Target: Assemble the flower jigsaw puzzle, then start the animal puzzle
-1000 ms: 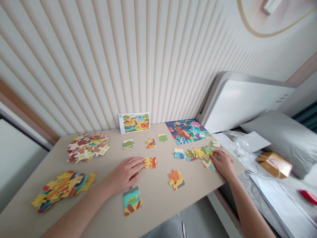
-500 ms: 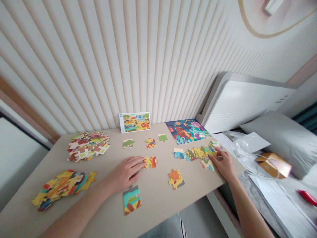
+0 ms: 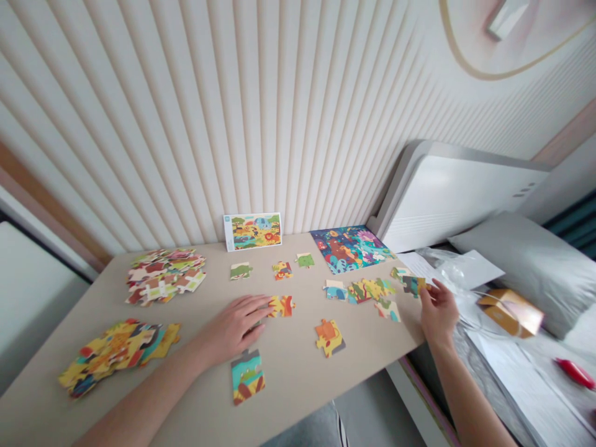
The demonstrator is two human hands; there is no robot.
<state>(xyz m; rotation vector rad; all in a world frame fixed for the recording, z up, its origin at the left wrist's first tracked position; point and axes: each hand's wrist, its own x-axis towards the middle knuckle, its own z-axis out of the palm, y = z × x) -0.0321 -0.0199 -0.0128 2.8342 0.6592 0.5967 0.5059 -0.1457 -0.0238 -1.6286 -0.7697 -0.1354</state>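
Note:
My left hand [image 3: 237, 326] lies on the table with its fingers stretched out. Its fingertips touch an orange and yellow puzzle piece [image 3: 282, 306]. At the table's right side my right hand [image 3: 438, 313] pinches a dark and yellow puzzle piece [image 3: 413, 285] between thumb and fingers. Left of that hand lies a cluster of puzzle pieces [image 3: 370, 290], with a blue piece [image 3: 336, 290] at its left end and a pale green piece [image 3: 388, 310] just below. Nearer me are an orange animal piece [image 3: 329, 338] and a teal piece with a green animal [image 3: 248, 375].
Two heaps of pieces, a reddish-green heap [image 3: 162, 276] and a yellow heap [image 3: 116, 354], lie at the left. A picture card [image 3: 255, 231] leans on the wall. Beside it is a dark blue picture board [image 3: 351, 248]. A bed with papers and an orange box [image 3: 512, 312] adjoins the right.
My right hand has moved right, away from the cluster, and now holds up a dark and yellow piece at its right end. My left hand has stayed in place.

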